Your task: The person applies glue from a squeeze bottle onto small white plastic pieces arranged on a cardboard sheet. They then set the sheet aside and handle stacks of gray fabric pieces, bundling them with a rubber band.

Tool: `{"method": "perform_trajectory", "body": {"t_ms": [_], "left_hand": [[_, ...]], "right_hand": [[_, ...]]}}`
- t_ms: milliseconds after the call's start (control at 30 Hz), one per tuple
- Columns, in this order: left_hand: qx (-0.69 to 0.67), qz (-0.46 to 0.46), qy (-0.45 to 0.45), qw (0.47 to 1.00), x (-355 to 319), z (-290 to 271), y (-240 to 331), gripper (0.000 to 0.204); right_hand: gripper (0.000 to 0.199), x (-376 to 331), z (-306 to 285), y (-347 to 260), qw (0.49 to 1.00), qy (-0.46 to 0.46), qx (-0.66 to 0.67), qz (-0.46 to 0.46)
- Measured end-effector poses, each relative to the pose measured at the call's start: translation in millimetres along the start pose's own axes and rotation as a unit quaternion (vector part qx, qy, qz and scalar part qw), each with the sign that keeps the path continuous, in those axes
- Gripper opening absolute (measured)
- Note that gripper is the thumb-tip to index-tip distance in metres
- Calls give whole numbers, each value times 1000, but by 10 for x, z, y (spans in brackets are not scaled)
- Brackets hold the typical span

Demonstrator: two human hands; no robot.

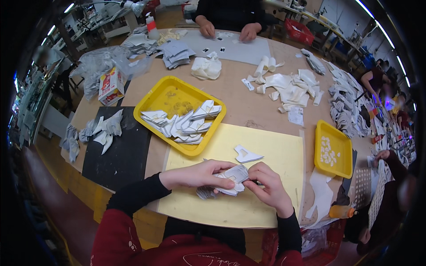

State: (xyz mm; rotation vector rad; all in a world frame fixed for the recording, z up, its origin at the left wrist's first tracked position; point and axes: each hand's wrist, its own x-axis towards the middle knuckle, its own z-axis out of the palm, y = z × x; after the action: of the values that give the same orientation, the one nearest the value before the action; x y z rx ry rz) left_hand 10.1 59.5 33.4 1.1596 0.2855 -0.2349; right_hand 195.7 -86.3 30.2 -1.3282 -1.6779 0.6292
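Observation:
My left hand [197,174] is closed round a small bundle of white and grey cut fabric pieces [237,173], thumb on top. At the bundle's right end, my right hand [269,184] pinches the edge of a piece; its fingertips partly hide what they grip. Beneath both hands lies a pale yellow sheet [279,148]. One loose white piece with a cut-out [242,156] rests on it, just beyond the bundle. Farther off to the left, a yellow tray [166,91] holds several stacks of similar white-grey pieces [188,125].
A black mat [120,155] bears fabric scraps at left. On the right stands a smaller yellow tray [329,167] with small white pieces, near an orange bottle [341,212]. Cream scraps [288,86] lie beyond. Across the table, another person's hands [250,32] work on a grey board.

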Motion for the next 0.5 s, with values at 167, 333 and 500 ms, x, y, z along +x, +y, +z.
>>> {"method": "perform_trajectory", "body": {"t_ms": [167, 333, 500], "left_hand": [[-46, 15, 36, 998, -15, 168, -39, 51], [-71, 46, 79, 993, 38, 338, -121, 48], [-136, 17, 19, 990, 236, 543, -338, 46]], "right_hand": [[11, -75, -7, -59, 997, 38, 63, 9], [18, -84, -95, -55, 999, 49, 0, 9], [14, -243, -339, 107, 993, -68, 83, 59]]}}
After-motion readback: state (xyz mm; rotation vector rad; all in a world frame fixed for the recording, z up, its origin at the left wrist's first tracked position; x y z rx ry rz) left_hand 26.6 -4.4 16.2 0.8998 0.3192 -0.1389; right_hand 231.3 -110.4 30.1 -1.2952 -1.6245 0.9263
